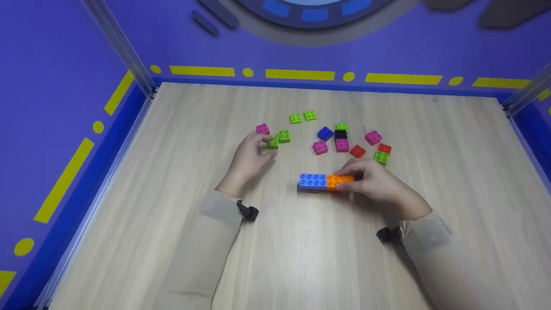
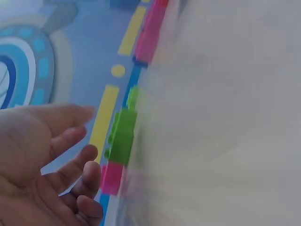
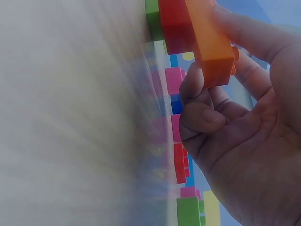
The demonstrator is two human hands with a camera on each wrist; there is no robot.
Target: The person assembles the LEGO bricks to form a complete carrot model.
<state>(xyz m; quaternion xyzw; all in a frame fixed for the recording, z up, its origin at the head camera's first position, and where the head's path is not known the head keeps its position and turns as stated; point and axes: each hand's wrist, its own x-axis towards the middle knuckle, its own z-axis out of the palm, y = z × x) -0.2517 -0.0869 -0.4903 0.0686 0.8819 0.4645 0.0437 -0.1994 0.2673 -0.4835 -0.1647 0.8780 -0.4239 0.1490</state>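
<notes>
My right hand (image 1: 376, 181) pinches an orange brick (image 1: 338, 180) between thumb and fingers. Beside it in a row sits a light blue brick (image 1: 313, 180), studs up. A red brick (image 3: 176, 28) shows under the orange one in the right wrist view. Further left, my left hand (image 1: 249, 157) reaches over the table with thumb and fingers apart. Its fingertips overlap a small green brick (image 1: 273, 144) in the head view. Another green brick (image 1: 284, 136) touches that one's far side, and a pink brick (image 1: 262, 128) lies just beyond the fingers. In the left wrist view, the hand holds nothing.
Two green bricks (image 1: 295, 118) lie at the back. Right of centre are a blue brick (image 1: 325, 133), a black brick (image 1: 340, 134), pink bricks (image 1: 320, 147), a red brick (image 1: 357, 151) and a green brick (image 1: 381, 157). A blue wall (image 1: 301, 56) closes the table's far edge.
</notes>
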